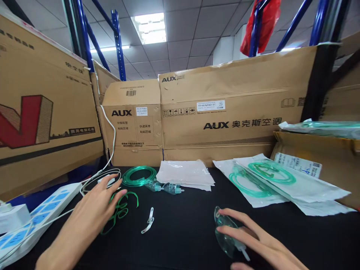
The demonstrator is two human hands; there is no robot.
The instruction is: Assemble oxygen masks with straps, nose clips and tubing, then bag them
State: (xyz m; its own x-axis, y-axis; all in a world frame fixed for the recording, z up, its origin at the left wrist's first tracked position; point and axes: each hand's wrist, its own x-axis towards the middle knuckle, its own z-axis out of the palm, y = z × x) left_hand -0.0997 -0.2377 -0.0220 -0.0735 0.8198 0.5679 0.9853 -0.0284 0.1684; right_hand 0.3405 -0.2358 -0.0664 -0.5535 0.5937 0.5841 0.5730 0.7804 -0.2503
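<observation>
My left hand [90, 210] reaches forward over the black table [182, 225], fingers stretched out, fingertips beside a thin green elastic strap [120, 208]. My right hand [253, 240] lies at the lower right with its fingers curled round a clear green plastic mask [225, 232]. A small white metal clip [149, 221] lies between the two hands. Behind the strap sits a coil of green tubing [139, 175] with clear connectors [165, 186] at its end.
A stack of empty clear bags [185, 173] lies mid-table. Sealed bags holding green tubing [261, 180] fan out at the right. A white and blue power strip [30, 221] with white cables lies at the left. Cardboard boxes [225, 112] wall in the back and sides.
</observation>
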